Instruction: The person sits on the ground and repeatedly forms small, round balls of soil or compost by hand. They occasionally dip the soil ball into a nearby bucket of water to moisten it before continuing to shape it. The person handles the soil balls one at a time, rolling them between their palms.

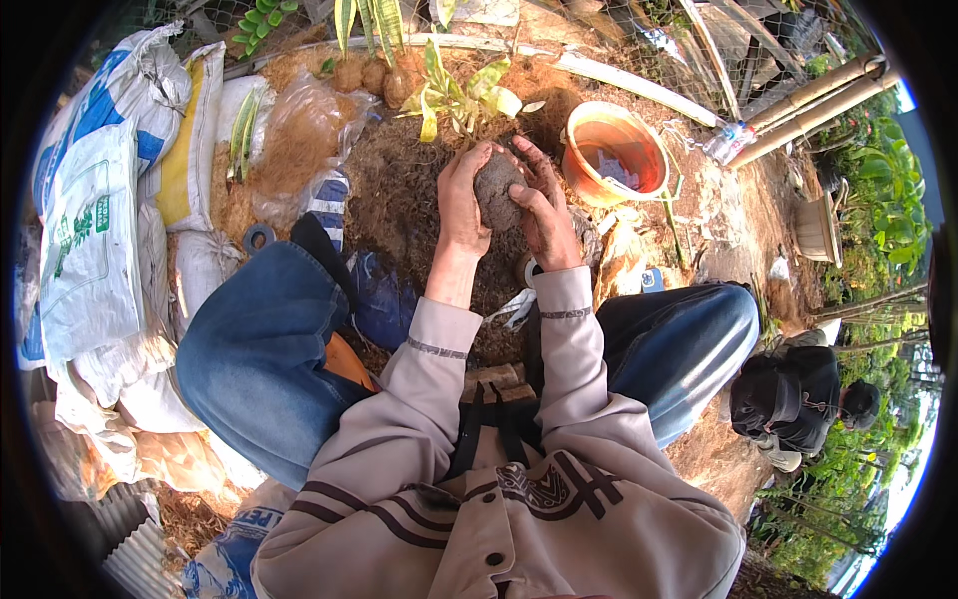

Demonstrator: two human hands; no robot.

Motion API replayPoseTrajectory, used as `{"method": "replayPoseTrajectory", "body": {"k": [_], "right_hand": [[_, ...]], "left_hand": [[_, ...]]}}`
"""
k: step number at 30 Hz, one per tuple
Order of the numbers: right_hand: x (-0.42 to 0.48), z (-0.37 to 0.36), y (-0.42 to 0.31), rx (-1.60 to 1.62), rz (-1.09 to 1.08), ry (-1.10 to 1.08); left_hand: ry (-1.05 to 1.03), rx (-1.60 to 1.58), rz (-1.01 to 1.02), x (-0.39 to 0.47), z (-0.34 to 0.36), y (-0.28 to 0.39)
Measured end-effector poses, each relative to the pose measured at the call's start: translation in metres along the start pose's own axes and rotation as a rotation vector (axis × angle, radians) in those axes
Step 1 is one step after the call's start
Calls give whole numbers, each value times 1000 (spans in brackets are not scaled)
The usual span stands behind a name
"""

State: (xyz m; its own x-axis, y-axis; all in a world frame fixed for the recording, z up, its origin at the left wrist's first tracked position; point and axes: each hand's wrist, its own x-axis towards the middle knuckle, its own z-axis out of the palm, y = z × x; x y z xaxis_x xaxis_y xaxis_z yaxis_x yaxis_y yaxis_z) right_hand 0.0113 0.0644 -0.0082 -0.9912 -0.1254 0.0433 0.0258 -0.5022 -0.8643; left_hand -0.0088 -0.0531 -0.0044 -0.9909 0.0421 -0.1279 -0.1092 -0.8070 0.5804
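Between my two hands is a rounded ball of damp soil (497, 189), raised above a spread of loose dark soil (404, 195). My left hand (462, 196) cups its left side, palm inward. On its right side my right hand (545, 202) presses with the thumb across the front and the fingers curved over the far side. Both hands are smeared with soil. Just beyond them stands a leafy plant (468, 93) with yellow-green leaves; its base is partly hidden by my fingers. Below the right wrist, a roll of tape (530, 271) is partly covered by the sleeve.
An orange bucket (576, 161) stands at the right, near a plastic bottle (730, 142) and a phone (652, 280). Stuffed sacks (179, 142) line the left. Several round root balls (374, 77) sit at the back, before a wire fence (629, 22). Another person (793, 393) sits at far right.
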Motion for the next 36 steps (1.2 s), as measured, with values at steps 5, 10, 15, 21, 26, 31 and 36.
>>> {"method": "replayPoseTrajectory", "body": {"k": [5,10,15,21,26,31,36], "right_hand": [[-1,4,0,-102,-29,1],[0,-3,-2,-30,-96,-105],[-1,2,0,-223,-53,-41],[-3,7,-8,-250,-69,-33],[-2,3,-5,-100,-40,-40],[-1,-2,-1,67,-15,-50],[-2,1,-4,95,-45,-64]], "left_hand": [[-13,78,25,5,-14,-7],[60,23,18,5,-4,4],[85,35,14,4,-7,1],[55,18,8,0,-1,0],[38,-1,16,4,-8,-5],[2,44,33,0,0,-3],[19,-2,7,-1,1,-4]]}}
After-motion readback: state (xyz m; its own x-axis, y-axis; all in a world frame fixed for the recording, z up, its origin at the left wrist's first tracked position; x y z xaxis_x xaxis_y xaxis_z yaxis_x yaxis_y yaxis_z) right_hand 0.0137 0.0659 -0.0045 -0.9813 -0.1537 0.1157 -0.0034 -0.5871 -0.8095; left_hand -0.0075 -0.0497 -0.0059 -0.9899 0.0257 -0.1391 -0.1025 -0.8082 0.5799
